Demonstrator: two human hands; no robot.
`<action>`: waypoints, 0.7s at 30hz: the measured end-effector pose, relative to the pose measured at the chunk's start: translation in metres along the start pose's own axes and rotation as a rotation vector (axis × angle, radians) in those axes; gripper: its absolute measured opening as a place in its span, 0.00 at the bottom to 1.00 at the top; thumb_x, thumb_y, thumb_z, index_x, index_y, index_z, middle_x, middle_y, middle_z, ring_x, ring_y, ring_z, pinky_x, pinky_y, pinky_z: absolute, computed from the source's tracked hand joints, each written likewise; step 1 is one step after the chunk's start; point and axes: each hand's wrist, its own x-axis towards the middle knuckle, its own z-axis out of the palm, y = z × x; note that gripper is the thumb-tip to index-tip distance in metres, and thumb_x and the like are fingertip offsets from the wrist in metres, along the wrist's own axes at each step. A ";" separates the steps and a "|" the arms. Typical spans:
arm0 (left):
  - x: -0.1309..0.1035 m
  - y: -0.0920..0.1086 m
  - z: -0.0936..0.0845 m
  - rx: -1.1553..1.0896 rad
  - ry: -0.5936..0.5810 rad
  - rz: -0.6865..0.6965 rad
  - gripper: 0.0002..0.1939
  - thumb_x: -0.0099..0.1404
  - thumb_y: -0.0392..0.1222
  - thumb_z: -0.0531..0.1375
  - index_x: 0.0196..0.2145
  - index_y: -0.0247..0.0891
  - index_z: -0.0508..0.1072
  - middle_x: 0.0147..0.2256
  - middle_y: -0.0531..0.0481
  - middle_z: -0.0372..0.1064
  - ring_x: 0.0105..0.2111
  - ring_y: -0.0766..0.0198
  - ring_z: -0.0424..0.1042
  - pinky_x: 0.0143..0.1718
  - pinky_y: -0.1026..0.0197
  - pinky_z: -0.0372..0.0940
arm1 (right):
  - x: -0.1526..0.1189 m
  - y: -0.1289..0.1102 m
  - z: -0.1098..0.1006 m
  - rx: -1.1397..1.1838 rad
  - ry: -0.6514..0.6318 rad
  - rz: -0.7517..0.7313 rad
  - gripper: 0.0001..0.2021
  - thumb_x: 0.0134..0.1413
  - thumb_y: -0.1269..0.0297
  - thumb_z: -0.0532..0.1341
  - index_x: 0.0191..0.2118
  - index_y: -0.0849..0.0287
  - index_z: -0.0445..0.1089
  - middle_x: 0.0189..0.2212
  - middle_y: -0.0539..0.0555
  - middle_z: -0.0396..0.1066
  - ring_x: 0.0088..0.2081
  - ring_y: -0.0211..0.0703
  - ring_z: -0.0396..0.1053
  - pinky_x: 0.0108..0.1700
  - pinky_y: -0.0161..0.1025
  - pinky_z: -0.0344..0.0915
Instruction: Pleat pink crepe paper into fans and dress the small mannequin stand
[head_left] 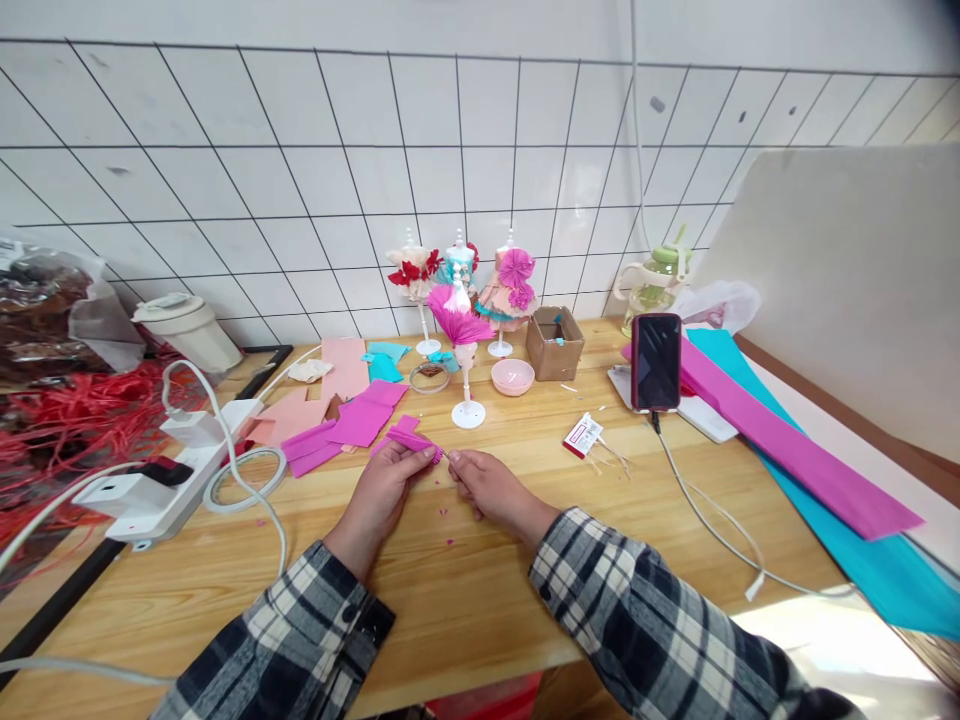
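Observation:
My left hand (386,487) is closed on a folded strip of magenta crepe paper (414,440), pinched between thumb and fingers. My right hand (491,488) is closed just to its right, fingertips close to the strip's end; what it pinches is thin and too small to name. Small magenta scraps (450,542) lie on the table below. Just behind the hands stands a white miniature dress form (468,385) wearing magenta pleated paper. Flat magenta sheets (367,414) lie left of it.
Three decorated dress forms (501,300) stand behind, with a cardboard box (555,345) and a pink bowl (513,377). A phone (655,362) stands upright at right, its cable on the table. Long paper rolls (795,440) lie farther right. A power strip (180,485) is at left.

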 end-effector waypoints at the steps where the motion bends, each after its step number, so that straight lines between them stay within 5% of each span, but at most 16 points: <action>1: 0.000 0.000 0.000 0.003 0.001 -0.002 0.10 0.46 0.39 0.71 0.26 0.36 0.76 0.25 0.53 0.74 0.29 0.67 0.71 0.37 0.64 0.66 | 0.000 0.000 0.000 -0.005 0.002 -0.002 0.16 0.66 0.55 0.48 0.28 0.56 0.56 0.17 0.43 0.50 0.16 0.32 0.47 0.16 0.28 0.50; 21: 0.000 0.001 -0.002 -0.023 0.046 0.002 0.12 0.47 0.38 0.70 0.31 0.37 0.75 0.27 0.55 0.72 0.29 0.68 0.69 0.36 0.65 0.64 | 0.003 0.000 -0.003 -0.089 -0.001 0.025 0.16 0.67 0.54 0.47 0.31 0.57 0.59 0.17 0.42 0.49 0.15 0.31 0.48 0.15 0.28 0.52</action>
